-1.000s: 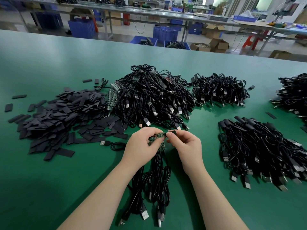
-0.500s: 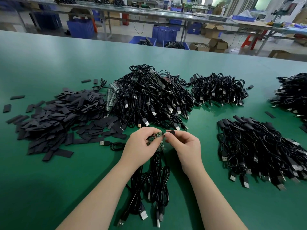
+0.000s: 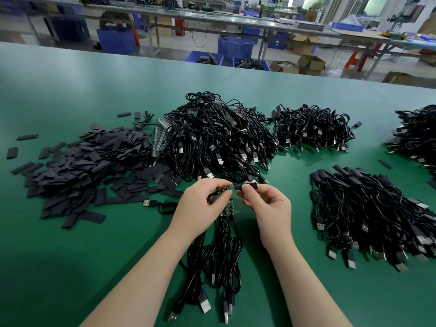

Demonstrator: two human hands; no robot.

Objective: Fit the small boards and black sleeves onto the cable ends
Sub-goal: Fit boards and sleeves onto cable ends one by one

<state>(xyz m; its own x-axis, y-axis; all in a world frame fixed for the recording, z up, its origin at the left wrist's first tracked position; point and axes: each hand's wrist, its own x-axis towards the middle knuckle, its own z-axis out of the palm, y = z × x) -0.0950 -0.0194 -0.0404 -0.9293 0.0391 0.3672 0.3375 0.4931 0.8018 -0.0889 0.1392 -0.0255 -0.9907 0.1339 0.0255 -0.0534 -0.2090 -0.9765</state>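
Observation:
My left hand point(image 3: 200, 204) pinches a small green board point(image 3: 226, 188) on a cable end, its tip pointing right. My right hand point(image 3: 266, 204) pinches a short black sleeve point(image 3: 249, 185) just right of the board, its open end touching the board's tip. Below the hands lies a bundle of black USB cables point(image 3: 219, 260), and another small green board point(image 3: 228, 207) shows on one of their ends. A heap of flat black sleeves point(image 3: 77, 168) lies to the left.
A big pile of black cables point(image 3: 217, 138) sits behind the hands, a smaller pile point(image 3: 311, 128) at the back right, and a pile of sleeved cables point(image 3: 368, 208) to the right. Strips of boards point(image 3: 159, 138) lie beside the big pile. One loose cable point(image 3: 155, 204) lies near the left hand.
The sleeve in my right hand has moved a little to the right along the board's tip. Both hands stay close together in nearly the same spot.

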